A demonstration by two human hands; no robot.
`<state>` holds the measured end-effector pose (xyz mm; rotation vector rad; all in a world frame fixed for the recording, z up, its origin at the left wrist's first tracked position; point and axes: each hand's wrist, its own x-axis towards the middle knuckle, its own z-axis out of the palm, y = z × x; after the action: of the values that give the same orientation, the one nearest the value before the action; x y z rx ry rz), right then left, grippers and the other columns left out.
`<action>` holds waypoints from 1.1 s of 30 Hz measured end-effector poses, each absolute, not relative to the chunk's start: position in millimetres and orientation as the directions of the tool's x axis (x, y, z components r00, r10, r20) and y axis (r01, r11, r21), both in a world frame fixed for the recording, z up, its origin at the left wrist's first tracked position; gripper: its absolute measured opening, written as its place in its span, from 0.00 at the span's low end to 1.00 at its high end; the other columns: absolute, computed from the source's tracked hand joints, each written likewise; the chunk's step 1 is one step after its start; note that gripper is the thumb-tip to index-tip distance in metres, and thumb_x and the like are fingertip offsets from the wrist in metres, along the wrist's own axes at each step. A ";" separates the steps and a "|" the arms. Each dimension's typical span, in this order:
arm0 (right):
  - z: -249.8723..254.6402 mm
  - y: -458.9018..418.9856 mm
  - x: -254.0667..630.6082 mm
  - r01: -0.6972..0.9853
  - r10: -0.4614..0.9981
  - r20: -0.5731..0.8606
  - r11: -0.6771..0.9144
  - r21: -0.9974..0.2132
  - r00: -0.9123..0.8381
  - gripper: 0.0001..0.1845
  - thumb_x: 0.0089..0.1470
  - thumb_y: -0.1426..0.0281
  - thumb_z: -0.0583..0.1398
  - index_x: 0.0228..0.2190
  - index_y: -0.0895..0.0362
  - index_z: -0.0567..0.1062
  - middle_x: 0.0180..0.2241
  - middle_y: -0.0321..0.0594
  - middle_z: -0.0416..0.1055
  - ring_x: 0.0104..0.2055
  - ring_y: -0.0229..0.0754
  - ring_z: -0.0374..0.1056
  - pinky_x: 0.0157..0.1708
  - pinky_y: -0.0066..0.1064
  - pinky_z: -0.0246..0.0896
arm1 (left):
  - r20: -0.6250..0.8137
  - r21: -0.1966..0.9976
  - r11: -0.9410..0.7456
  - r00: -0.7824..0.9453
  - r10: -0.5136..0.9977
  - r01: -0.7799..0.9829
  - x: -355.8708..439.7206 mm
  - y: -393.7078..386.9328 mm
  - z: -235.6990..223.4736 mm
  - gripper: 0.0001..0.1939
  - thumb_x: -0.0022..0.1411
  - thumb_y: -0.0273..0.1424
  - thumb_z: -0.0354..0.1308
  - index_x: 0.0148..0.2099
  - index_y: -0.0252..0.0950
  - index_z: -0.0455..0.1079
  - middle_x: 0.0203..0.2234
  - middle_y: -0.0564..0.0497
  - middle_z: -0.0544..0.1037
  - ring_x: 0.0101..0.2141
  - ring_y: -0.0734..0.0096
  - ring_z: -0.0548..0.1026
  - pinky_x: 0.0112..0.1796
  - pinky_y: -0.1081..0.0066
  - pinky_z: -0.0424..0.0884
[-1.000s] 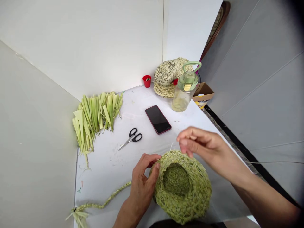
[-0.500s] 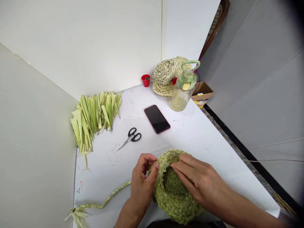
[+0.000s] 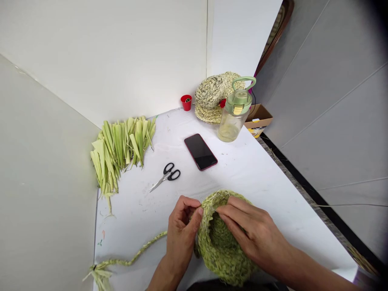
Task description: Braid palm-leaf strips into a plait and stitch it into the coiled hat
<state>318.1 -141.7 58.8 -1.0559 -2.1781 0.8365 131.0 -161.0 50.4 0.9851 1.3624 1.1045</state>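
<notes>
A green hat of coiled, stitched husk braid (image 3: pixel 226 266) sits at the table's front edge, its hollow facing me. My left hand (image 3: pixel 183 230) is closed on the left of its rim, thumb and forefinger pinching the edge. My right hand (image 3: pixel 253 226) reaches over the opening, its fingers pinched around a thin pale sliver that looks like a needle (image 3: pixel 214 209), close to the inner rim. A fine white thread (image 3: pixel 222 190) loops along the far rim. From behind my left hand a loose plaited husk braid (image 3: pixel 136 256) runs left to a tied, frayed end.
Black-handled scissors (image 3: pixel 166 176) and a dark phone (image 3: pixel 200 152) lie beyond the hat. A pile of husks (image 3: pixel 121 147) rests at left by the wall. At the back stand a red cup (image 3: pixel 186 103), a finished-looking paler woven hat (image 3: pixel 212 93) and a clear bottle (image 3: pixel 233 117).
The hat has tilted slightly, showing more of its hollow. My right fingers have shifted a little left towards the rim; my left hand keeps its pinch.
</notes>
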 end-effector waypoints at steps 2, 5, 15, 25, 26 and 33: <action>56.4 -141.6 317.1 0.454 0.829 0.248 0.496 -0.740 -0.502 0.12 0.66 0.76 0.49 0.34 0.55 0.70 0.31 0.40 0.65 0.33 0.42 0.63 0.32 0.35 0.59 | -0.239 0.971 0.237 -0.072 0.968 -0.042 130.9 -160.4 50.1 0.13 0.62 0.41 0.62 0.38 0.37 0.68 0.28 0.54 0.71 0.29 0.72 0.66 0.31 0.73 0.62; 54.3 -140.9 314.5 0.429 0.828 0.292 0.511 -0.745 -0.479 0.13 0.66 0.76 0.49 0.30 0.55 0.67 0.30 0.39 0.65 0.31 0.41 0.62 0.30 0.34 0.58 | -0.238 0.971 0.236 -0.054 0.970 -0.050 129.8 -159.3 49.9 0.12 0.62 0.40 0.62 0.37 0.37 0.68 0.28 0.54 0.71 0.29 0.73 0.66 0.31 0.74 0.61; 51.5 -140.5 302.4 0.408 0.854 0.329 0.490 -0.770 -0.403 0.12 0.66 0.76 0.50 0.32 0.56 0.69 0.29 0.38 0.64 0.31 0.40 0.62 0.31 0.33 0.57 | -0.138 0.989 0.140 -0.034 0.990 0.054 131.2 -160.1 53.1 0.08 0.65 0.36 0.59 0.36 0.37 0.69 0.29 0.54 0.70 0.31 0.73 0.66 0.33 0.74 0.63; 57.1 -141.5 306.2 0.497 0.860 0.169 0.427 -0.755 -0.482 0.09 0.65 0.77 0.49 0.42 0.54 0.65 0.36 0.39 0.69 0.37 0.42 0.67 0.36 0.35 0.63 | -0.057 0.991 0.075 -0.164 0.985 0.107 135.9 -161.6 53.8 0.03 0.63 0.31 0.60 0.38 0.37 0.69 0.31 0.53 0.72 0.34 0.71 0.71 0.36 0.74 0.68; 57.6 -142.6 305.9 0.500 0.862 0.177 0.429 -0.752 -0.474 0.09 0.65 0.77 0.49 0.42 0.54 0.64 0.35 0.39 0.69 0.36 0.42 0.67 0.35 0.34 0.63 | -0.055 0.990 0.076 -0.177 0.983 0.115 136.5 -162.0 53.2 0.03 0.63 0.31 0.60 0.38 0.37 0.69 0.31 0.53 0.72 0.33 0.71 0.71 0.36 0.74 0.68; 66.4 -133.2 301.5 0.509 0.845 0.228 0.484 -0.712 -0.484 0.09 0.68 0.74 0.48 0.41 0.54 0.66 0.35 0.39 0.69 0.36 0.40 0.68 0.36 0.33 0.62 | 0.107 0.980 -0.094 -0.066 0.992 0.178 132.7 -161.2 49.7 0.03 0.65 0.28 0.58 0.37 0.37 0.71 0.33 0.52 0.74 0.36 0.71 0.73 0.38 0.73 0.69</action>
<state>301.5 -133.2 66.4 -1.1137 -2.1642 0.7728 132.7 -161.2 49.7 1.3787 1.3461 1.2526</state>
